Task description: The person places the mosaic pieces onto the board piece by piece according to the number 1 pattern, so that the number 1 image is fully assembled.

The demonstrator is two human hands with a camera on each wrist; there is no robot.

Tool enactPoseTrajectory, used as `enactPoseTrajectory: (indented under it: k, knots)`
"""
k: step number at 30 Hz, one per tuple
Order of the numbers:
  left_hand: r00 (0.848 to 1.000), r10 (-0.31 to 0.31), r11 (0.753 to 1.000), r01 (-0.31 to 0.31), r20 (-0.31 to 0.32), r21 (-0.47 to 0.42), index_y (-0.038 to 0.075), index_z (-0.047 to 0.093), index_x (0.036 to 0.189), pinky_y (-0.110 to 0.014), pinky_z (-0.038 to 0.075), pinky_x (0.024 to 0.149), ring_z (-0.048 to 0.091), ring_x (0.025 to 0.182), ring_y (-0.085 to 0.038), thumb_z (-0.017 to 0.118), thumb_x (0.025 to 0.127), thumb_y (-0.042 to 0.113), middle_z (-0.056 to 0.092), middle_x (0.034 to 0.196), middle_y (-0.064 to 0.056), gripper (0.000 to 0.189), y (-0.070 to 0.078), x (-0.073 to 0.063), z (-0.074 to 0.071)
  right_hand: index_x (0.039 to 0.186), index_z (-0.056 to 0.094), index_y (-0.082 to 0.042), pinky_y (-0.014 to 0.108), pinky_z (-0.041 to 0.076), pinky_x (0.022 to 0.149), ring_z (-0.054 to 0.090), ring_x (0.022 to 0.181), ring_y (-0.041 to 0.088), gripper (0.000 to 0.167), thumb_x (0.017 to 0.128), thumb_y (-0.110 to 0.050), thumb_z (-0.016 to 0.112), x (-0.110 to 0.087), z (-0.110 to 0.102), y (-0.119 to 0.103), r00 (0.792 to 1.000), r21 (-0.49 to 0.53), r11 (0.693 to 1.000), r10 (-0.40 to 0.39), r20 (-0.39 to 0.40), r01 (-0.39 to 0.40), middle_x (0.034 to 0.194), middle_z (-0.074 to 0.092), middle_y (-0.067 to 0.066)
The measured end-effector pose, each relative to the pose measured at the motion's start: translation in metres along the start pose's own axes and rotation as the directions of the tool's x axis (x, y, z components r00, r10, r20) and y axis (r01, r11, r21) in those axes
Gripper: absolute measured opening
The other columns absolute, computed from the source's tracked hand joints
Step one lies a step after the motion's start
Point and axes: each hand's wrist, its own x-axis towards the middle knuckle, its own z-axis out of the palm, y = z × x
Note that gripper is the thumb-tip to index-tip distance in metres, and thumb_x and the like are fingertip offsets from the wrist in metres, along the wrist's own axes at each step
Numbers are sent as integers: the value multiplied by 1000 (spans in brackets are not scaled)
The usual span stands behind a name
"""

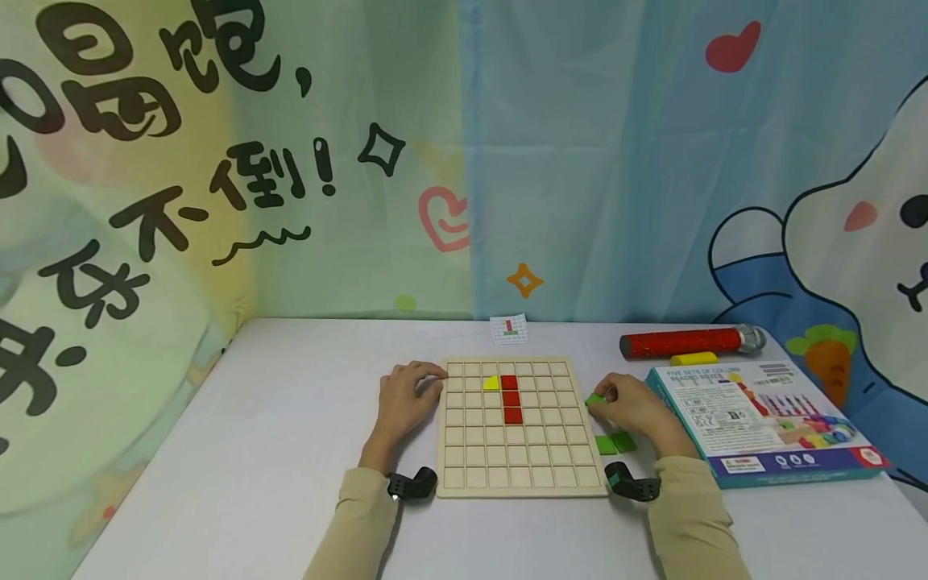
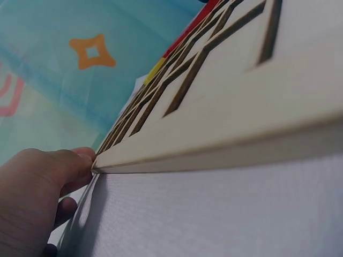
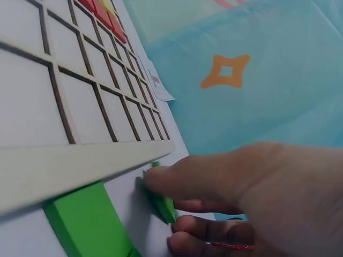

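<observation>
A wooden grid board (image 1: 522, 477) lies flat on the white table. A column of red tiles (image 1: 511, 399) fills cells in its upper part, with a yellow tile (image 1: 491, 383) left of the top one. My left hand (image 1: 408, 399) touches the board's far left corner with its fingertips. Off the board's right edge, my right hand (image 1: 634, 409) pinches a green tile (image 3: 165, 206) between thumb and fingers, the tile tilted up near the table. Two more green tiles (image 1: 615, 443) lie beside the board, nearer the right wrist.
Behind the board is a small card (image 1: 509, 329) printed with a coloured grid pattern. At right lies a teal-edged box (image 1: 768, 419); behind it are a red glittery tube (image 1: 681, 344) and a yellow block (image 1: 693, 358). A printed curtain (image 1: 551, 161) hangs behind the table.
</observation>
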Motion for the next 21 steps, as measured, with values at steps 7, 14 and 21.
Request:
enactPoseTrajectory:
  k: [7, 14, 21]
  knots:
    - [1000, -1, 1000, 1, -1, -3, 23, 72, 97, -40, 31, 78, 57, 98, -23, 67, 86, 21, 69, 110, 1, 13, 0, 0, -1, 107, 56, 1, 33, 40, 72, 50, 85, 23, 32, 87, -23, 61, 1, 0, -1, 999, 51, 998, -20, -38, 22, 95, 57, 12]
    - [1000, 0, 1000, 0, 0, 0, 24, 71, 97, -41, 32, 79, 57, 99, -23, 66, 86, 21, 69, 111, 1, 13, 0, 0, 0, 114, 55, 0, 33, 42, 74, 52, 90, 23, 36, 90, -26, 57, 1, 2, -11, 998, 67, 997, -31, -54, 35, 101, 57, 12]
    - [1000, -3, 1000, 3, 5, -8, 24, 71, 97, -41, 31, 79, 57, 99, -24, 65, 86, 22, 69, 111, 1, 13, 1, 0, -1, 118, 57, -1, 34, 42, 74, 53, 93, 24, 37, 90, -24, 55, 2, 7, -18, 993, 62, 994, -90, -71, 94, 101, 57, 11]
